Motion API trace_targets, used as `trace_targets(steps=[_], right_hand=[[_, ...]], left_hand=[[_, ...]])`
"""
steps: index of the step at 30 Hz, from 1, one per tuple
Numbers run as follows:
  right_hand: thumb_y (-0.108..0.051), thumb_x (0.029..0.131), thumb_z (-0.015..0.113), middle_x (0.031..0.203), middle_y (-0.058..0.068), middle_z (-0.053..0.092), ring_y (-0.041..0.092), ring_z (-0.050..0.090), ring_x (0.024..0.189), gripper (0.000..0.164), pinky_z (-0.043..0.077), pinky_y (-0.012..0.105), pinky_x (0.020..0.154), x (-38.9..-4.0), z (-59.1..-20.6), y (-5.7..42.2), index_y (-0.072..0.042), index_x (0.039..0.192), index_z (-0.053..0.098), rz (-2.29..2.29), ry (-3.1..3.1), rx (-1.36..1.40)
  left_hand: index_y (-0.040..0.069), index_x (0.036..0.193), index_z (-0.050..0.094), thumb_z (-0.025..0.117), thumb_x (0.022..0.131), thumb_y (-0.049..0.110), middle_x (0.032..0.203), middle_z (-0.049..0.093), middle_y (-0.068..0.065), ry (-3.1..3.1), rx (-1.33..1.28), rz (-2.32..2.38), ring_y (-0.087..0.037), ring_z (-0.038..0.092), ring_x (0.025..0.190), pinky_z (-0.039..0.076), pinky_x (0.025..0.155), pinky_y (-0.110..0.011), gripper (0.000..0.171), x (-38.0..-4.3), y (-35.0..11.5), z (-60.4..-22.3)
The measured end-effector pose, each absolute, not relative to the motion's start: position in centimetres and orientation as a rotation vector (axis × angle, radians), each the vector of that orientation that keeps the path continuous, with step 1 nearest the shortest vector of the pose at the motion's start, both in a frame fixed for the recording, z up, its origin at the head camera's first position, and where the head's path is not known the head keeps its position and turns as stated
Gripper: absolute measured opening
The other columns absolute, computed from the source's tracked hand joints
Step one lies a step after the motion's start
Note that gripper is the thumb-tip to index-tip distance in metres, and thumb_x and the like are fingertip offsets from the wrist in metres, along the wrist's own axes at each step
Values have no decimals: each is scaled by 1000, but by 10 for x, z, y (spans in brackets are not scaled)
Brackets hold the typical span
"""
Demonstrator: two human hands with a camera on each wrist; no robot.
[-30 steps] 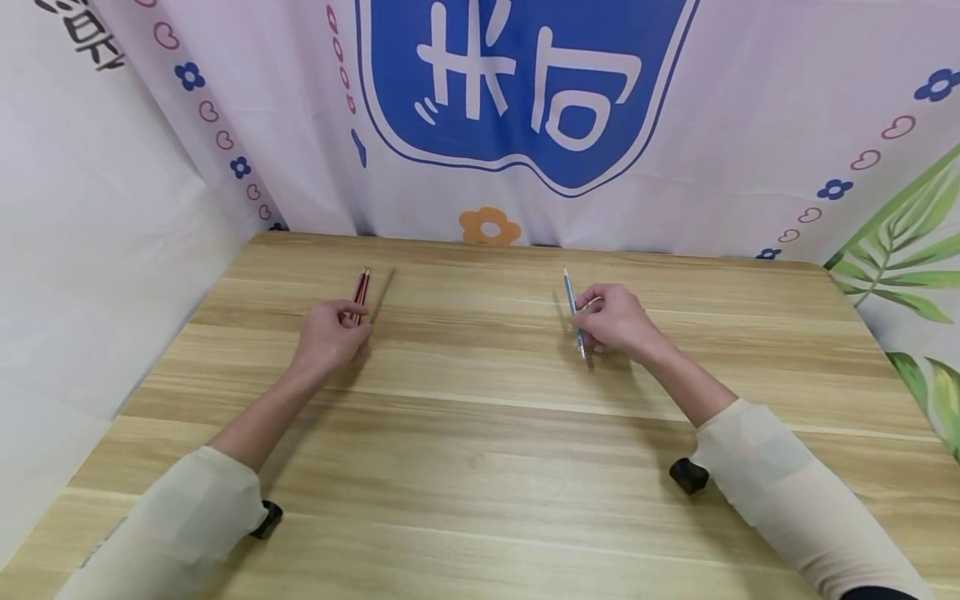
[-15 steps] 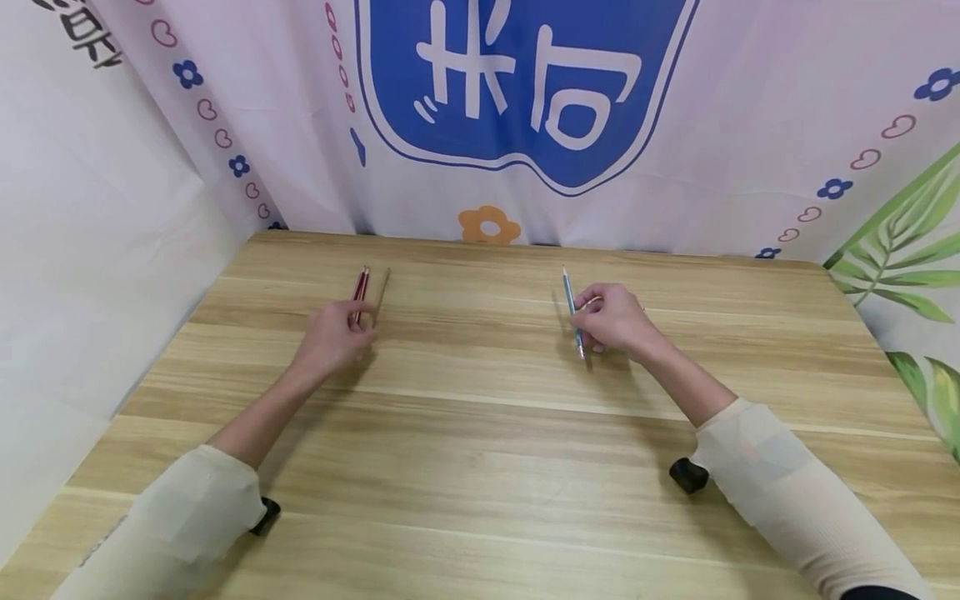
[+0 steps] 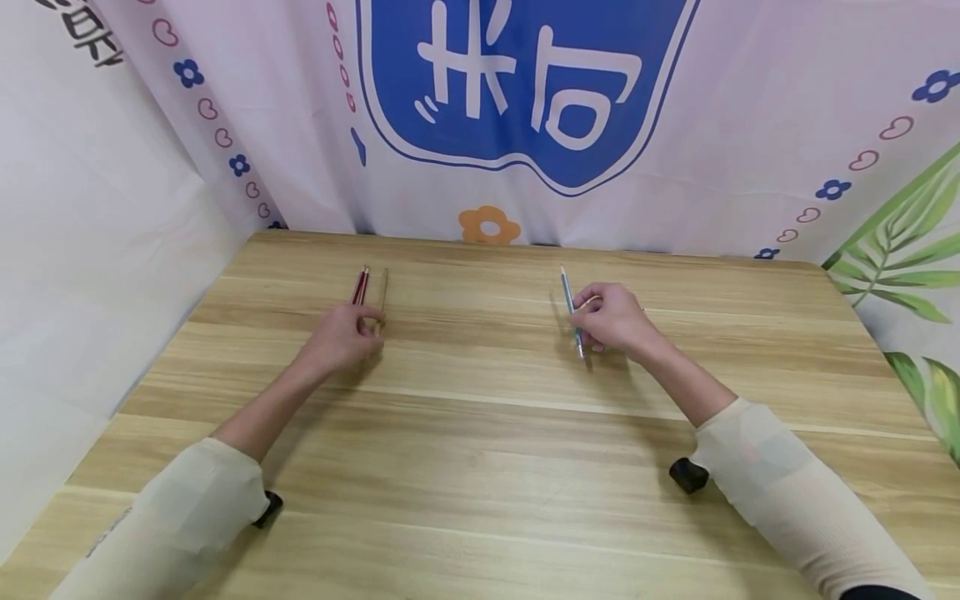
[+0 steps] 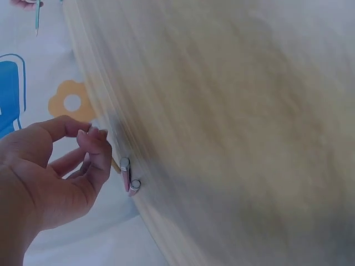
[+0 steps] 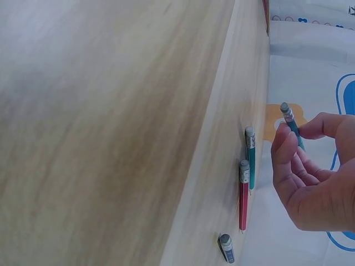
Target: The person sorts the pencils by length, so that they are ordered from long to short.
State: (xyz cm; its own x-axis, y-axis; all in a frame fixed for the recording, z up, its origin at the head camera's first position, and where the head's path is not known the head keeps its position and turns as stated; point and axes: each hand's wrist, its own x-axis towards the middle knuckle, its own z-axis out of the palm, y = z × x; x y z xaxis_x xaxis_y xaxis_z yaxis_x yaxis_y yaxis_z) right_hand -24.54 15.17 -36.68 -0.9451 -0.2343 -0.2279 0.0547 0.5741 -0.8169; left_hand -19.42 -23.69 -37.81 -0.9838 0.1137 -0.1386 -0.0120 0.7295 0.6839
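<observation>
In the head view my left hand (image 3: 347, 335) pinches a thin tan stick (image 3: 382, 292) between thumb and fingertips; the stick slants up towards the back edge. Just left of it are two dark red pencils (image 3: 361, 286), partly covered by the hand. Their silver-ringed ends (image 4: 125, 166) show in the left wrist view. My right hand (image 3: 609, 317) pinches a blue-green pencil (image 3: 567, 292), its eraser end towards me. Below that hand, in the right wrist view, lie another green pencil (image 5: 251, 160), a red pencil (image 5: 243, 199) and a dark grey-blue pencil (image 5: 227, 248).
The wood-grain table (image 3: 465, 467) reaches back to a white printed curtain (image 3: 420, 200) along its far edge. A white wall (image 3: 97, 208) stands at the left. Black devices (image 3: 688, 475) sit at both cream sleeve cuffs.
My left hand has shifted slightly right, from beside the red pencils onto the tan stick. The stick's far end has swung a little left. My right hand and its pencil have hardly moved.
</observation>
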Motion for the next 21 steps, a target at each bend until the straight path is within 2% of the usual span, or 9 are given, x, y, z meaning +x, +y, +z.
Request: trace_targets(steps=[8, 15, 21], right_hand=[[-4, 95, 64, 85, 11, 68, 13, 59, 58, 26, 54, 24, 51, -246, -368, 150, 7, 117, 58, -1329, 2492, -150], [-3, 94, 63, 83, 10, 68, 13, 60, 58, 26, 53, 23, 50, -246, -367, 149, 7, 117, 58, -1335, 2492, -177], [-3, 93, 61, 84, 10, 68, 15, 62, 60, 27, 58, 26, 54, -246, -368, 146, 7, 118, 58, -1322, 2494, -198]], left_hand=[[-13, 128, 62, 65, 90, -7, 76, 65, -11, 2734, 150, 1049, -14, 56, 57, 46, 46, -21, 39, -198, -237, -381], [-14, 130, 60, 66, 90, -6, 74, 65, -10, 2738, 170, 968, -14, 56, 56, 46, 47, -21, 41, -200, -235, -381], [-15, 131, 60, 67, 90, -5, 74, 63, -9, 2748, 174, 895, -14, 54, 56, 45, 47, -22, 42, -203, -236, -380]])
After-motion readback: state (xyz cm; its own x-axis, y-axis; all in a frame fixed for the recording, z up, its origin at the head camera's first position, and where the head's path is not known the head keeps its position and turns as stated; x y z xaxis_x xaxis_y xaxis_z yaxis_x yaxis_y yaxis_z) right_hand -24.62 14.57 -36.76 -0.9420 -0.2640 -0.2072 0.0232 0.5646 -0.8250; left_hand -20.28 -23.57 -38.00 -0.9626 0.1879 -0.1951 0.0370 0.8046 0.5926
